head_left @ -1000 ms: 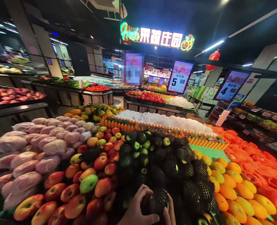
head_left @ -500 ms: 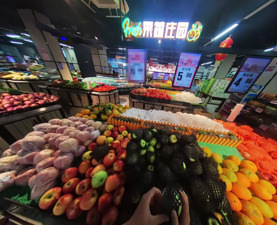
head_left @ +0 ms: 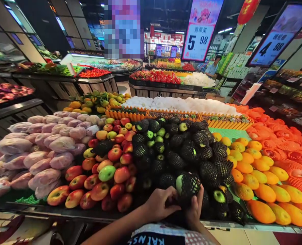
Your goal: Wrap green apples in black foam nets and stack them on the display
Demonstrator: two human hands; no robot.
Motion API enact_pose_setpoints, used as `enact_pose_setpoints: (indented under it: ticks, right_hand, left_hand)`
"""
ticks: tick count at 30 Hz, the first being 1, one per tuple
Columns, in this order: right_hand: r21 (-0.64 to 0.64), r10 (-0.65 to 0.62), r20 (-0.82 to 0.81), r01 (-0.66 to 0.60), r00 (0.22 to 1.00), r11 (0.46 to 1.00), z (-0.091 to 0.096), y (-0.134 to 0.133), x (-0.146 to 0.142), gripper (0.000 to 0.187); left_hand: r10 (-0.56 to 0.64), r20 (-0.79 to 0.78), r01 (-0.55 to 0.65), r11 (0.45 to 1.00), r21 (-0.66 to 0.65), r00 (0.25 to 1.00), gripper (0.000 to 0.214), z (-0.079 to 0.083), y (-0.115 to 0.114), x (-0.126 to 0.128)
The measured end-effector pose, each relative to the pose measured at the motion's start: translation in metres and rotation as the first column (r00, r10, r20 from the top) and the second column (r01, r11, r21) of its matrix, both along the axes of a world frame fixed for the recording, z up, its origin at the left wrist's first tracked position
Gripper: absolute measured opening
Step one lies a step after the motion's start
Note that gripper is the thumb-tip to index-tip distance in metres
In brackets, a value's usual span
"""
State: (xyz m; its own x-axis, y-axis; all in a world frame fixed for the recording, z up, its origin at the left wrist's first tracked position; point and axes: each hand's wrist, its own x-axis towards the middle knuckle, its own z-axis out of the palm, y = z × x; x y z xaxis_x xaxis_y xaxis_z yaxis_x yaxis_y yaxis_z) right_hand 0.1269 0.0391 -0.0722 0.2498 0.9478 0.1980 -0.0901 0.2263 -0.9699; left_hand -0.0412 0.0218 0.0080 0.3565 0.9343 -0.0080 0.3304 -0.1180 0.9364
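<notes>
A green apple (head_left: 180, 183), partly covered by a black foam net (head_left: 192, 183), is held up over the front of the display. My right hand (head_left: 196, 206) cups it from the right and below, with the fingers wrapped round the far side. At its lower left, my left hand (head_left: 163, 203) is closed, thumb and fingers pinched at the dark net; the exact grip is hard to see. Bare green skin shows on the apple's upper left. Behind and around lie more net-wrapped green apples (head_left: 176, 159). Red apples (head_left: 99, 191) lie just left of my left hand.
Wrapped pinkish fruit (head_left: 45, 178) is piled at left. Oranges (head_left: 261, 211) and fruit in orange nets (head_left: 297, 170) lie at right. An orange picket divider (head_left: 224, 123) and white-wrapped fruit (head_left: 181, 104) stand behind. Price screens (head_left: 200, 37) hang above; a person (head_left: 213, 64) is far back.
My view has tilted down, bringing my forearms and apron into sight. The held apple is turned, and more green skin shows on its left side. Both hands remain at it.
</notes>
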Motion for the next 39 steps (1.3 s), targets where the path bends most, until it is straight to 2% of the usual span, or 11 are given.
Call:
enact_pose_setpoints:
  ticks: [4,9,13,16,18,21,24,26,32,36,39]
  right_hand:
    - [-0.179,0.028,-0.160,-0.057,0.987,0.982,0.004,0.000,-0.005,0.065]
    - [-0.284,0.110,-0.344,-0.215,0.932,0.934,0.014,0.004,-0.011,0.069]
    - [-0.317,0.190,-0.440,-0.349,0.878,0.882,0.010,0.003,-0.012,0.077]
    - [-0.323,0.201,-0.430,-0.358,0.880,0.876,0.009,0.002,-0.013,0.076]
    - [-0.299,0.232,-0.430,-0.380,0.872,0.875,0.015,0.003,-0.013,0.078]
    - [-0.236,0.349,-0.412,-0.469,0.842,0.851,0.029,0.004,-0.015,0.079]
    - [-0.219,0.469,-0.312,-0.543,0.826,0.810,0.037,0.005,-0.014,0.076]
    - [-0.215,0.504,-0.234,-0.550,0.831,0.807,0.037,0.007,-0.013,0.078]
    - [-0.144,0.418,-0.032,-0.418,0.908,0.897,0.030,0.018,-0.006,0.091]
    - [-0.084,0.516,-0.087,-0.523,0.852,0.848,0.035,0.022,-0.008,0.098]
    - [-0.037,0.574,-0.118,-0.581,0.811,0.813,0.042,0.026,-0.012,0.096]
  left_hand:
    - [-0.084,-0.176,0.106,0.987,0.121,0.981,0.025,0.000,0.008,-0.001]
    - [-0.036,-0.294,0.135,0.936,0.325,0.955,0.020,0.004,0.011,-0.010]
    - [0.078,-0.199,0.013,0.907,0.422,0.977,0.026,0.014,0.009,-0.021]
    - [0.168,-0.069,-0.129,0.911,0.391,0.983,0.023,0.019,0.012,-0.027]
    - [0.167,-0.045,-0.139,0.918,0.371,0.985,0.049,0.018,0.016,-0.030]
    - [0.078,-0.107,-0.031,0.921,0.387,0.991,0.101,0.010,0.023,-0.031]
    - [-0.020,-0.139,0.073,0.916,0.393,0.990,0.105,0.000,0.029,-0.031]
    - [-0.026,-0.132,0.077,0.917,0.391,0.991,0.107,-0.005,0.031,-0.030]
    - [0.073,-0.040,-0.050,0.908,0.416,0.997,0.080,-0.009,0.038,-0.029]
    - [0.141,0.056,-0.151,0.864,0.480,0.988,0.081,-0.009,0.041,-0.036]
    - [0.357,0.093,-0.359,0.816,0.454,0.929,0.081,-0.005,0.049,-0.051]
